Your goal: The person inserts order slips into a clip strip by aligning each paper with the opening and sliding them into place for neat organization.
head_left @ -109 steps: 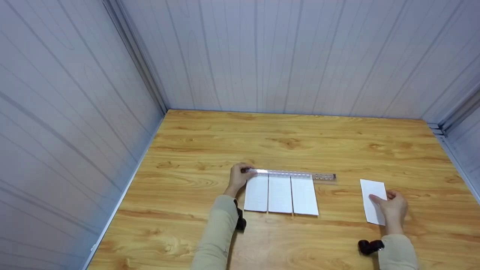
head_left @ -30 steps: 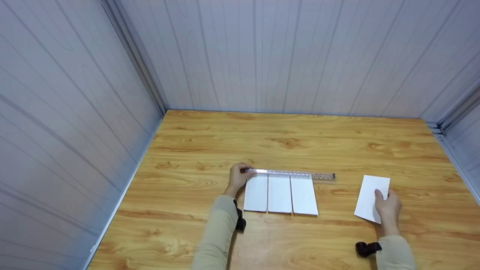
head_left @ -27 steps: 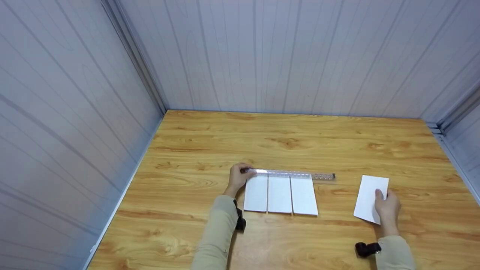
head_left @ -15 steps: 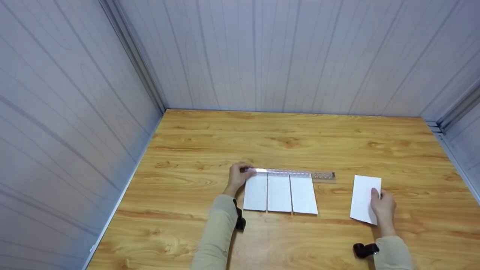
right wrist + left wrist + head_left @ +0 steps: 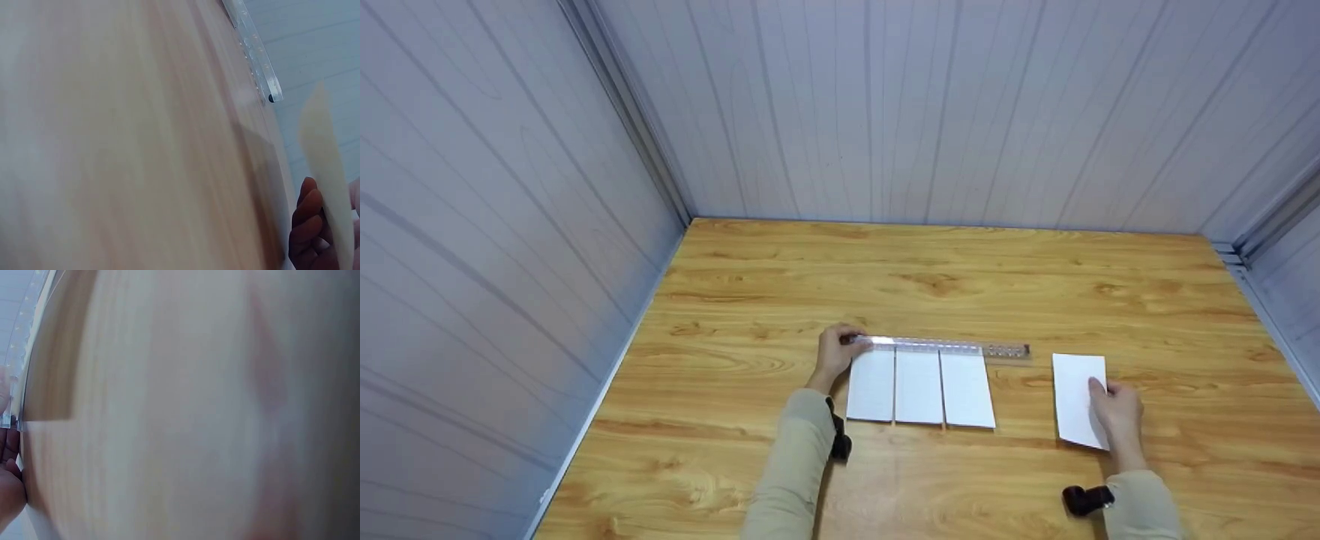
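Observation:
At the table's middle, my left hand (image 5: 833, 355) pinches the left end of a clear plastic ruler (image 5: 937, 346), thumb on top. The ruler lies crosswise along the top edges of three white paper pieces: a left one (image 5: 871, 388), a middle one (image 5: 919, 388) and a right one (image 5: 968, 391), with narrow gaps between them. Off to the right, my right hand (image 5: 1119, 414) grips another white paper piece (image 5: 1076, 397) by its right side, thumb on its face. In the right wrist view this paper (image 5: 327, 163) stands clear of the table, fingers curled behind it.
The wood-grain table (image 5: 945, 285) reaches back to a pale panelled wall (image 5: 930, 112). Another panelled wall (image 5: 510, 247) borders it on the left. Dark wrist cameras (image 5: 1087, 499) sit on both sleeves. The ruler's right end sticks out past the right-hand paper.
My right hand has carried its paper piece leftward, and the paper has turned from leaning right to nearly upright. My left hand, the ruler and the three papers have stayed in place.

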{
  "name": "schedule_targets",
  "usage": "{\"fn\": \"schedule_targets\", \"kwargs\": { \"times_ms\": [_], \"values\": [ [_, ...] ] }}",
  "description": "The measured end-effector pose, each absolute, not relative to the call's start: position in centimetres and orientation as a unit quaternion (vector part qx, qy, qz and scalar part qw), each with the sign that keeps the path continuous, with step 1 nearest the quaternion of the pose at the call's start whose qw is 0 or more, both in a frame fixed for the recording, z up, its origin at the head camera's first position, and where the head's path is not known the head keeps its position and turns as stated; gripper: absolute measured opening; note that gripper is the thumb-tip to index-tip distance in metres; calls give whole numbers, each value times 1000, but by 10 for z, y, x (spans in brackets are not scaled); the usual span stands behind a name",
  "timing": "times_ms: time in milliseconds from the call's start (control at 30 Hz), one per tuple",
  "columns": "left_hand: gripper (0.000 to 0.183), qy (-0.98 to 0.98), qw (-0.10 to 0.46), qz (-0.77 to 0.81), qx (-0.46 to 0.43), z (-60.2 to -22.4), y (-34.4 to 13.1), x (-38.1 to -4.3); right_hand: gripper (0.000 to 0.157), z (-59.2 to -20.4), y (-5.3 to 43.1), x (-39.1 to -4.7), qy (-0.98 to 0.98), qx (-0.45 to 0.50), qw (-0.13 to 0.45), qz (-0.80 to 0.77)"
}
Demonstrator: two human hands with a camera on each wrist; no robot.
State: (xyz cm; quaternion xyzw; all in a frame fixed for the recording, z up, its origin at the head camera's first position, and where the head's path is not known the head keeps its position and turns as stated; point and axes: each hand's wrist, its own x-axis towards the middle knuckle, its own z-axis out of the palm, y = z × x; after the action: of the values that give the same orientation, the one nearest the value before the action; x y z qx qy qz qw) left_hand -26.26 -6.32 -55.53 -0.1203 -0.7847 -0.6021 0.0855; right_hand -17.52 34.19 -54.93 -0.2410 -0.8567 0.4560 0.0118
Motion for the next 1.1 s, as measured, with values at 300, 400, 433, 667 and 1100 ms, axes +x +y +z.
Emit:
{"fn": "schedule_targets", "kwargs": {
  "times_ms": [300, 400, 433, 667, 1100],
  "values": [
    [14, -784, 88, -602, -123, -540, -62, -254, 51, -549, 338, -176, -866, -230, -5, 443],
    [14, -784, 91, -601, -122, -541, -62, -254, 53, -549, 336, -178, -869, -223, -19, 442],
    [14, -785, 92, -601, -122, -541, -62, -255, 54, -548, 335, -178, -868, -224, -27, 442],
    [14, -785, 79, -604, -112, -540, -62, -255, 60, -546, 332, -182, -870, -207, -66, 443],
    [15, -785, 81, -604, -109, -541, -62, -255, 58, -545, 328, -189, -879, -177, -84, 434]
  ]
}}
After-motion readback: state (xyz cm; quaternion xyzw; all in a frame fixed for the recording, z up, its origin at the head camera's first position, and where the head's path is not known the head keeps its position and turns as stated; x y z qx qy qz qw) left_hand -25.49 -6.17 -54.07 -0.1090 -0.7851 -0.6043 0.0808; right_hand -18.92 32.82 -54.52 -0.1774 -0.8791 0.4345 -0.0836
